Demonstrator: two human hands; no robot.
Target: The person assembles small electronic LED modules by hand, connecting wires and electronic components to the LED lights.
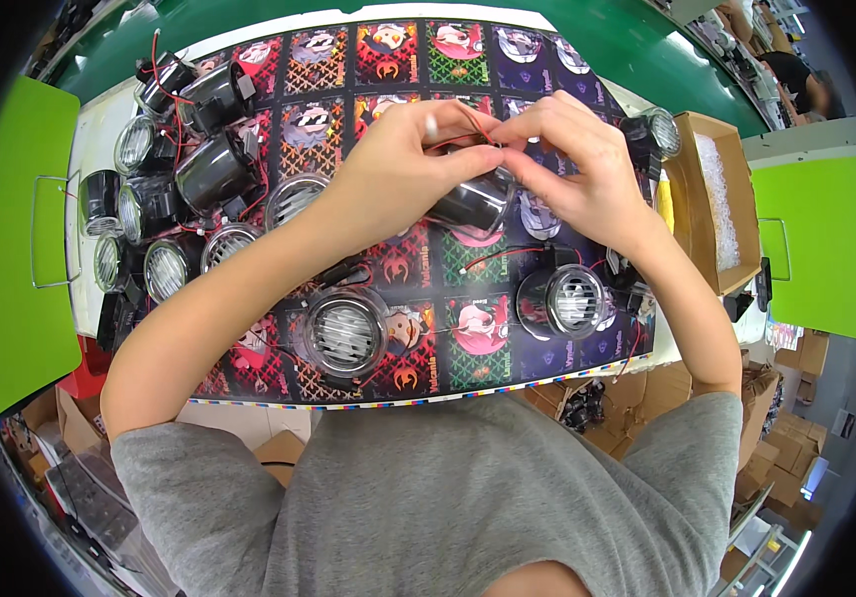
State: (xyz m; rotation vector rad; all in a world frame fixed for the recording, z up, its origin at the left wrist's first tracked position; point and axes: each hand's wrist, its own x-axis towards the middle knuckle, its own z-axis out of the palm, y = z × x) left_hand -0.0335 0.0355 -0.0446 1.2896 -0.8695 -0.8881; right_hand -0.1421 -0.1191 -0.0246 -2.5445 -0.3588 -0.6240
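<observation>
My left hand and my right hand meet above the middle of a table covered with a printed cartoon mat. Between them they hold a black cylindrical lamp unit with a shiny lens end. Both sets of fingertips pinch its thin red and black wires at the top. Two more round lamp units lie flat on the mat nearer to me: one under my left forearm, one under my right wrist.
A pile of several black lamp units with red wires fills the mat's left side. An open cardboard box stands at the right. Green panels flank the table. Cardboard cartons sit on the floor. Another person is far right.
</observation>
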